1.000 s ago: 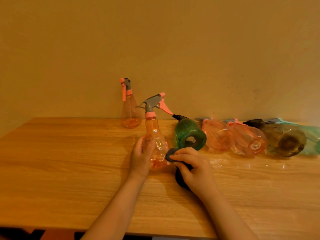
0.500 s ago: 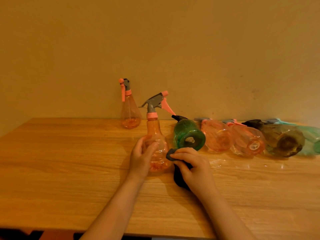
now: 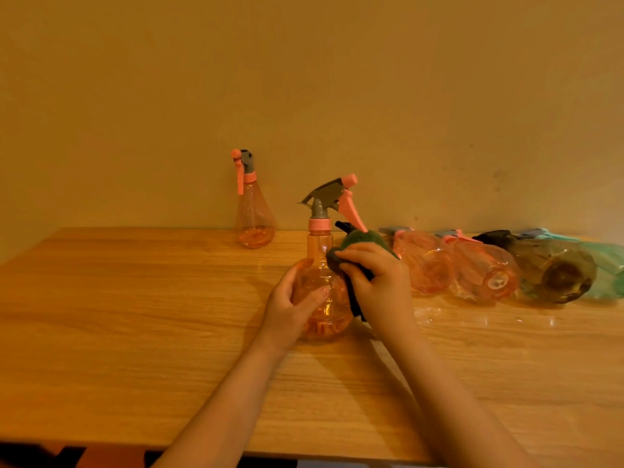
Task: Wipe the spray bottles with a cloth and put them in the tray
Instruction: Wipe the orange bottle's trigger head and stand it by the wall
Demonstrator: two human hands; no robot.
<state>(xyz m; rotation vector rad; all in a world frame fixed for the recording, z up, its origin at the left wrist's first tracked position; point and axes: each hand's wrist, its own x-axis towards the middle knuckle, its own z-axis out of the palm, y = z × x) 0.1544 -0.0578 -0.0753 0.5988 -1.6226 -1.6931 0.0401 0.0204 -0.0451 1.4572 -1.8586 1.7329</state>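
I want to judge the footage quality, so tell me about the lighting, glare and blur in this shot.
Head view: warm orange cast throughout; small glare spots on the table in front of the lying bottles; soft overall, the far-right teal bottle smeared near the frame edge; the table's back edge bows slightly from the wide-angle lens.

A light-brown, wood-grain desk [image 3: 135,315] stretched across the view, its far edge against a plain beige wall [image 3: 304,96] that bore a few faint dark smudges [image 3: 496,173] toward the right side.
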